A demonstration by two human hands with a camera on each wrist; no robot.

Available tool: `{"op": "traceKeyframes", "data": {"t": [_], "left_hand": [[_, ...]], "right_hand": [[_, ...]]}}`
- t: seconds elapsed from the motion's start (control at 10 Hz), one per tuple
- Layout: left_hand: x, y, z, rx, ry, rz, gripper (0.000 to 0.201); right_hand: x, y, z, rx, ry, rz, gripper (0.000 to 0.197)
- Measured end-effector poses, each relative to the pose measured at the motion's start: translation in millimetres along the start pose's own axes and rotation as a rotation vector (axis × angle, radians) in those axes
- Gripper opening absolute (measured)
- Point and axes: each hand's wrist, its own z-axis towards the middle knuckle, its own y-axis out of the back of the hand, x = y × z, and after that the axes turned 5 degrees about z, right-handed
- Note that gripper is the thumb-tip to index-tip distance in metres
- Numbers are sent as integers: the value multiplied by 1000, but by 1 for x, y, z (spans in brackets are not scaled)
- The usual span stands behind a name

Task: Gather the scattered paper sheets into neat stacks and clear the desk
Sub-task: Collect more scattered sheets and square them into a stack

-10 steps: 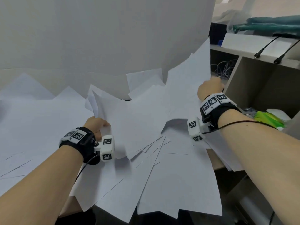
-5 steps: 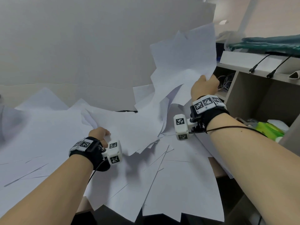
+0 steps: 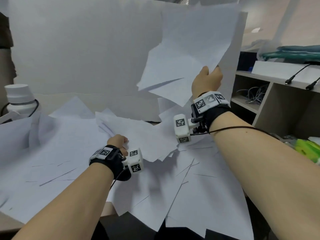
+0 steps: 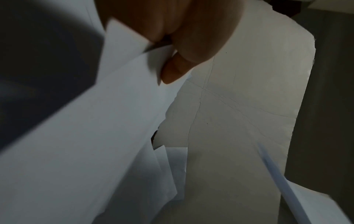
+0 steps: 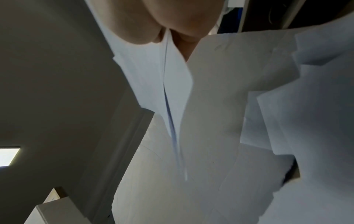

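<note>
Loose white paper sheets (image 3: 199,191) cover the desk and hang over its front edge. My right hand (image 3: 207,80) is raised high and pinches a bundle of several sheets (image 3: 187,54) by their lower corner; in the right wrist view the held sheets (image 5: 172,84) fan out below the fingers (image 5: 138,25). My left hand (image 3: 117,141) stays low on the desk and grips the edge of a few sheets (image 3: 138,134). Up close, thumb and fingers (image 4: 191,34) clamp those sheets (image 4: 107,109).
A white board (image 3: 86,49) stands upright behind the desk. A white bottle (image 3: 20,97) sits at the far left. An open shelf unit (image 3: 280,104) with cables and a green object (image 3: 308,149) stands to the right. The desk's front edge (image 3: 109,210) shows under the sheets.
My right hand has risen from desk level, lifting its bundle of sheets clear of the pile. The left hand has kept its grip and barely moved.
</note>
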Motion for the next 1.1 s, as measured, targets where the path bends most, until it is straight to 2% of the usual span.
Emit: {"op": "traceKeyframes", "data": {"t": [0.1,0.2,0.3,0.4,0.5,0.6,0.7,0.8,0.9,1.0,1.1], "left_hand": [[2,5,1,35,4,-15,27],[5,9,4,25,33,-22,7],[12,14,18,50,69,-10,10],[19,18,36,35,90,-16,19],[26,17,48,55,98,-106,38],[27,16,44,190,83,-241,54],[23,15,36,296,41,-268,58],[20,15,37,239,44,-182,39],[20,17,45,148,72,-48,34],[19,23,56,109,74,39,25],[18,33,63,84,23,62,30]], "right_hand": [[-22,1,-14,34,-155,19,37],[-60,7,-29,59,-358,23,35],[-102,13,-48,69,-536,-49,34],[-142,15,-70,63,-748,-85,38],[-173,15,-91,162,-905,-141,38],[-195,16,-102,257,-1016,-124,35],[-205,16,-111,382,-994,-71,48],[-207,14,-117,418,-1067,-96,37],[-195,14,-122,482,-1135,-2,19],[-194,18,-116,645,-1181,65,20],[-198,23,-99,707,-1205,85,32]]}}
